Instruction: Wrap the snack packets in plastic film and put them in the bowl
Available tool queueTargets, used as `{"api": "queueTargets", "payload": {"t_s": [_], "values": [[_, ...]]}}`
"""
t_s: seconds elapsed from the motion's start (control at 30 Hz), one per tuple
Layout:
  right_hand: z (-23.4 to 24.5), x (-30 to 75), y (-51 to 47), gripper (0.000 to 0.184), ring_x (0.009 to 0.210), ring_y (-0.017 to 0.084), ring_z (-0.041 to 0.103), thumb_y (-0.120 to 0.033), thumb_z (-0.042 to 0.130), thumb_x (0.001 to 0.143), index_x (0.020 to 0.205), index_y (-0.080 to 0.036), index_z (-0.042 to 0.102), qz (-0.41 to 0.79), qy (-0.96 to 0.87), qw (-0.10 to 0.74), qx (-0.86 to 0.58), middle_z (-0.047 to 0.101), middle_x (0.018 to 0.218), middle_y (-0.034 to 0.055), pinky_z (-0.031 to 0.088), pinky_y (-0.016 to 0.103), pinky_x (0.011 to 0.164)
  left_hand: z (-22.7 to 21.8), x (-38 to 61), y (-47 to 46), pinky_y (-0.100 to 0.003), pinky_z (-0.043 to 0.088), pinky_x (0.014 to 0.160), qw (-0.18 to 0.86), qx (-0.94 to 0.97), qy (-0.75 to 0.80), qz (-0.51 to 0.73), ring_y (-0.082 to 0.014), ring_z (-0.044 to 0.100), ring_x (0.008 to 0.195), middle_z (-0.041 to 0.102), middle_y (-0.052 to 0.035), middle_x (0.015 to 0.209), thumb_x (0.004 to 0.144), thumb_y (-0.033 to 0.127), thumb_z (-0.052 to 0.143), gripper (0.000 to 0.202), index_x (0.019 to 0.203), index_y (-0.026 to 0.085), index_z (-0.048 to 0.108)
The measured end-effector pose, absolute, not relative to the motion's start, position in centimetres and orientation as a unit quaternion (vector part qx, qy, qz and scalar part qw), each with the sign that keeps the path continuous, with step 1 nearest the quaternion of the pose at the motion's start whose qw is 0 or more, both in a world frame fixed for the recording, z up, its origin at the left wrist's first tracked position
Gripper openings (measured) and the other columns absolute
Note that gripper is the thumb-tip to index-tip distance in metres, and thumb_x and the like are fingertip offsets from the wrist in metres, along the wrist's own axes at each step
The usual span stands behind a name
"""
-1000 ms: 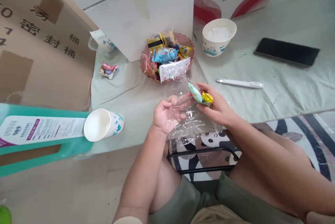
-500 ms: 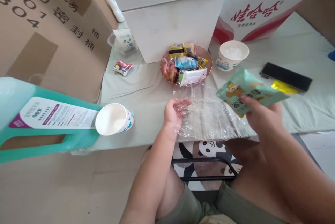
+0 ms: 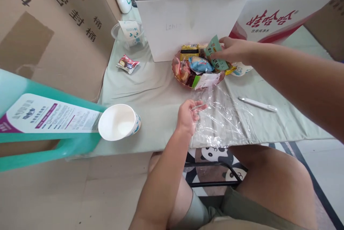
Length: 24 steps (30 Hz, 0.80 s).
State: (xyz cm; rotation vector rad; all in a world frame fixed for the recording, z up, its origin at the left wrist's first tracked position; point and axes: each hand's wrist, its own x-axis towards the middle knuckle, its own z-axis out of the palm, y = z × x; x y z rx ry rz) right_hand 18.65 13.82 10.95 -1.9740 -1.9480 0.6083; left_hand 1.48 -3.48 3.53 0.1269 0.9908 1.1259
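Note:
My right hand (image 3: 233, 50) grips a green snack packet (image 3: 216, 56) at the back right of a round pinkish dish (image 3: 176, 76). Wrapped snacks fill the dish, among them a blue packet (image 3: 200, 64) and a white one with a green end (image 3: 209, 80). My left hand (image 3: 188, 115) is curled on the near edge of a clear plastic bag (image 3: 223, 119), which lies flat and crinkled in front of the dish. A paper cup (image 3: 242, 69) is partly hidden behind my right arm.
Left of my left hand stands a paper cup (image 3: 118, 122), beside a large green jug (image 3: 53, 122). A red wrapped snack (image 3: 127, 64), a clear tub (image 3: 139, 40) and a slim white tool (image 3: 258, 104) lie on the cloth. White boxes (image 3: 193, 25) rise behind the dish.
My right hand has carried the green packet left and away from me, to the dish. The white tool is now uncovered; the black phone-like object is hidden by my arm. My left hand keeps the plastic.

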Motion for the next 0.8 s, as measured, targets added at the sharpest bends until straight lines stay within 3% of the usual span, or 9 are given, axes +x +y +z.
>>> {"api": "queueTargets", "payload": {"t_s": [0.1, 0.27, 0.47, 0.53, 0.6, 0.7, 0.77, 0.8], "values": [[10.9, 17.9, 12.8, 0.078, 0.107, 0.025, 0.063, -0.039, 0.073, 0.086, 0.153, -0.013, 0.043, 0.194, -0.647, 0.12, -0.728, 0.064, 0.13, 0.018, 0.051, 0.047, 0.096, 3.5, 1.7, -3.7, -0.02, 0.012, 0.043, 0.732, 0.061, 0.449, 0.509, -0.0176, 0.073, 0.072, 0.063, -0.0034, 0.076, 0.056, 0.021, 0.056, 0.018, 0.061, 0.018, 0.039], [12.1, 16.6, 12.5, 0.07, 0.106, 0.023, 0.063, -0.031, 0.067, 0.089, 0.152, -0.013, 0.042, 0.169, -0.665, 0.135, -0.715, 0.064, 0.13, 0.0167, 0.053, 0.044, 0.093, 3.3, 2.0, -3.7, -0.021, 0.012, 0.043, 0.74, 0.066, 0.449, 0.496, -0.0174, 0.073, 0.071, 0.062, -0.0035, 0.078, 0.057, 0.02, 0.056, 0.017, 0.064, 0.018, 0.041], [10.8, 16.3, 13.5, 0.081, 0.129, 0.031, 0.053, -0.045, 0.073, 0.087, 0.15, -0.005, 0.041, 0.136, -0.707, 0.055, -0.692, 0.046, 0.147, 0.0265, 0.042, 0.043, 0.108, 3.3, 2.1, -3.5, -0.021, 0.011, 0.043, 0.74, 0.07, 0.456, 0.489, -0.0169, 0.072, 0.067, 0.059, -0.0021, 0.077, 0.054, 0.021, 0.055, 0.018, 0.064, 0.018, 0.04], [10.4, 16.5, 13.3, 0.082, 0.136, 0.033, 0.048, -0.04, 0.075, 0.086, 0.151, -0.005, 0.04, 0.124, -0.715, 0.05, -0.686, 0.043, 0.149, 0.0264, 0.039, 0.043, 0.111, 3.3, 2.2, -3.4, -0.021, 0.011, 0.043, 0.739, 0.071, 0.457, 0.49, -0.0169, 0.073, 0.066, 0.059, -0.0021, 0.078, 0.054, 0.021, 0.055, 0.017, 0.063, 0.018, 0.041], [10.3, 16.6, 12.8, 0.082, 0.142, 0.039, 0.041, -0.034, 0.08, 0.082, 0.151, -0.01, 0.043, 0.105, -0.717, 0.068, -0.686, 0.04, 0.153, 0.0264, 0.035, 0.051, 0.114, 3.3, 2.2, -3.4, -0.02, 0.011, 0.043, 0.737, 0.071, 0.454, 0.495, -0.0167, 0.073, 0.066, 0.059, -0.0024, 0.079, 0.054, 0.021, 0.055, 0.017, 0.064, 0.017, 0.041], [11.1, 17.1, 11.9, 0.058, 0.137, 0.036, 0.046, -0.032, 0.073, 0.086, 0.14, -0.017, 0.055, 0.068, -0.733, 0.134, -0.663, 0.052, 0.144, 0.0212, 0.037, 0.054, 0.113, 3.3, 2.1, -3.4, -0.02, 0.011, 0.042, 0.74, 0.066, 0.45, 0.496, -0.0158, 0.073, 0.066, 0.059, -0.0023, 0.08, 0.054, 0.021, 0.055, 0.018, 0.063, 0.017, 0.041], [12.2, 17.4, 11.5, 0.027, 0.115, 0.029, 0.059, -0.033, 0.061, 0.093, 0.114, -0.016, 0.066, 0.059, -0.74, 0.143, -0.654, 0.067, 0.118, 0.017, 0.045, 0.047, 0.103, 3.3, 2.0, -3.4, -0.02, 0.01, 0.042, 0.742, 0.062, 0.45, 0.493, -0.0159, 0.073, 0.066, 0.058, -0.0021, 0.08, 0.054, 0.021, 0.055, 0.018, 0.063, 0.017, 0.04], [12.7, 17.6, 11.4, 0.021, 0.104, 0.026, 0.061, -0.034, 0.057, 0.094, 0.099, -0.016, 0.066, 0.056, -0.74, 0.134, -0.657, 0.07, 0.104, 0.0154, 0.047, 0.045, 0.098, 3.3, 1.9, -3.3, -0.02, 0.009, 0.042, 0.743, 0.06, 0.449, 0.492, -0.016, 0.073, 0.066, 0.058, -0.002, 0.08, 0.054, 0.021, 0.055, 0.018, 0.064, 0.018, 0.04]]}}
